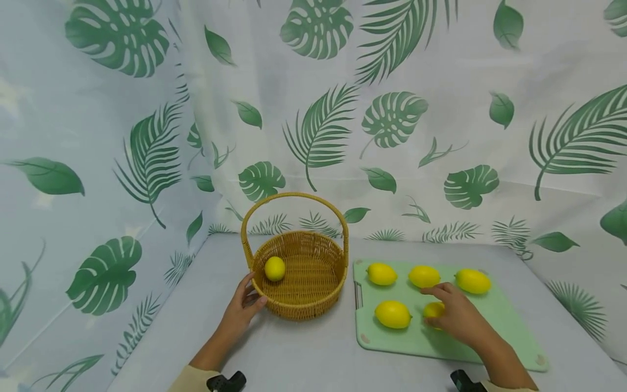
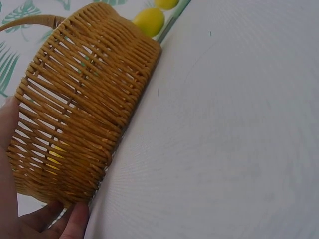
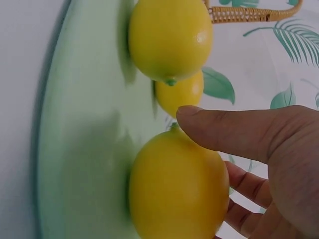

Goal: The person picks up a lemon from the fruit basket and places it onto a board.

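Note:
A round wicker basket (image 1: 305, 311) with a tall handle stands on the table, one lemon (image 1: 275, 269) inside at its left. My left hand (image 1: 241, 308) holds the basket's left side, thumb and fingers spread round the outer wall (image 2: 84, 109). Several lemons lie in two rows on a green cutting board (image 1: 392, 347). Over the front row, my right hand (image 1: 458, 316) is spread about a lemon (image 3: 177, 184) that still rests on the board. Its thumb (image 3: 224, 130) lies across the lemon's stem end, with other fingers beyond the far side, partly hidden.
Left of that lemon, another lemon (image 1: 393, 314) lies on the board. Three more lie behind, among them the right one (image 1: 472, 281). A leaf-patterned cloth (image 1: 323, 136) hangs behind the white table (image 1: 313, 359) and along its left side.

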Demonstrator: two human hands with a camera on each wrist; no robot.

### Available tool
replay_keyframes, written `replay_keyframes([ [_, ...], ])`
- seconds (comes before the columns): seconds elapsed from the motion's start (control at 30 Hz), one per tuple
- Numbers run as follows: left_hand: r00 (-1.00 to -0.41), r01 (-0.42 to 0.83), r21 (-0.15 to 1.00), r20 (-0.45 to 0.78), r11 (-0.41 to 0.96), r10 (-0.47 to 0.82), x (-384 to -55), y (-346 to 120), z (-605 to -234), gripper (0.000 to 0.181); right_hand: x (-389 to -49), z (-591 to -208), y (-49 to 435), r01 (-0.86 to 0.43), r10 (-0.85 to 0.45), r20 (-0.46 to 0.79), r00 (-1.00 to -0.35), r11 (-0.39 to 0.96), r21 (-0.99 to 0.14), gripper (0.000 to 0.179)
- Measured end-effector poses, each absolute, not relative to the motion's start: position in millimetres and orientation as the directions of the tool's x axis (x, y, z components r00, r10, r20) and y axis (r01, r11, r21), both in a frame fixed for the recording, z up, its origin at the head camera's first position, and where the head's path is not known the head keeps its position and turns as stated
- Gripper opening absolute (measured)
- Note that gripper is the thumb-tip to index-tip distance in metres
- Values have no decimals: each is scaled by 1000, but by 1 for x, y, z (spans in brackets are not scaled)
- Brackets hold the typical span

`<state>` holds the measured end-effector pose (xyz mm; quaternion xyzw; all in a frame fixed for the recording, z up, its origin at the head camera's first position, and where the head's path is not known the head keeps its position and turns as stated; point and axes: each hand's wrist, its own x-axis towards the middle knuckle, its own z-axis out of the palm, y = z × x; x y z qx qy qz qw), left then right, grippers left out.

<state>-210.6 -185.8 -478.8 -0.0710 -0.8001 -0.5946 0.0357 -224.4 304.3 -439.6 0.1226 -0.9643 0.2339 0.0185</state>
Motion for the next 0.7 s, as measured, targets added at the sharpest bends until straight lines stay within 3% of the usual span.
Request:
replay_keyframes([
  [0.37,-986,168,942,154,290,71,-212,-188,-480,75,-242,-411,292,-356,-330,134,-934,843,-404,59],
  [0.7,-985,173,944,158,280,76,-212,-188,-483,76,-251,-402,254,-382,-346,166,-923,787,-485,58],
])
